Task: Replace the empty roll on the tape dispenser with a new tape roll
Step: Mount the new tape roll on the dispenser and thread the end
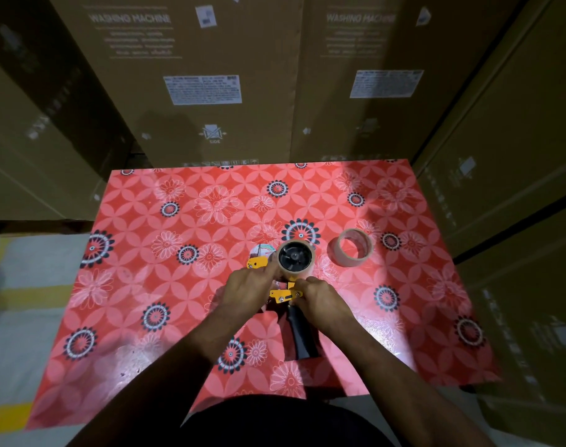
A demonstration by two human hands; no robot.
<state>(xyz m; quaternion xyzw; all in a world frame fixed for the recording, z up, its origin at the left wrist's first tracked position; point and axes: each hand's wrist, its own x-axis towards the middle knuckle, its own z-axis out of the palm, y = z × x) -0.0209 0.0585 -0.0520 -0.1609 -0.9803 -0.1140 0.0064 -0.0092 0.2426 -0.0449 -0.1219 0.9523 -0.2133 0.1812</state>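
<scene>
A yellow tape dispenser [283, 295] with a black handle lies on the red flowered table [178, 221], near its middle. A roll [296, 256] sits on the dispenser's black hub. My left hand [248, 290] grips the dispenser's left side, fingers touching the roll. My right hand [320, 301] pinches the yellow frame just below the roll, above the handle. A second cardboard-coloured roll [351, 248] lies flat on the table to the right of the dispenser, apart from both hands.
Tall cardboard washing-machine boxes [210, 75] stand close behind the table and along the right side. A grey floor with yellow lines [14, 295] shows at the left. The table's front edge is near my body.
</scene>
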